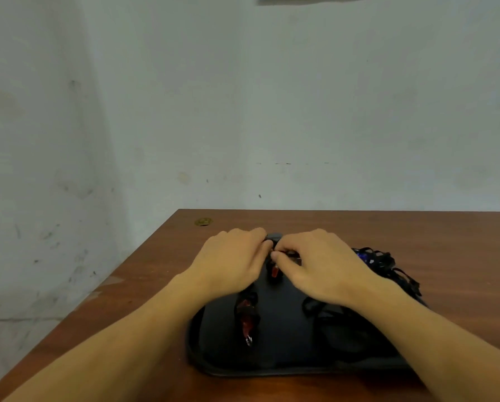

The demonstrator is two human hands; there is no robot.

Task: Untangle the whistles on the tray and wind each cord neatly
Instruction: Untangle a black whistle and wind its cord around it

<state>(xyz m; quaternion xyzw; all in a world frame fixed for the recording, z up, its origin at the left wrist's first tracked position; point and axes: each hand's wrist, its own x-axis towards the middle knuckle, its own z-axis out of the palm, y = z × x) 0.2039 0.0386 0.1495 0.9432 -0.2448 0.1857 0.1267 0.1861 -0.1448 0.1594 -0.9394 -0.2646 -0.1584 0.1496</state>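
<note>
A black tray (283, 346) lies on the brown table. Over its far end my left hand (231, 261) and my right hand (324, 264) meet, fingers curled, pinching a black cord from which a small red whistle (274, 271) hangs between them. A second red whistle (247, 317) wound in black cord lies on the tray under my left wrist. A tangle of black cords with a blue whistle (365, 256) sits at the tray's far right edge. More black cord (315, 307) lies under my right wrist.
The wooden table (446, 242) stands against a pale wall, with its left edge running diagonally toward me. A small round brass-coloured object (203, 221) lies near the far left corner.
</note>
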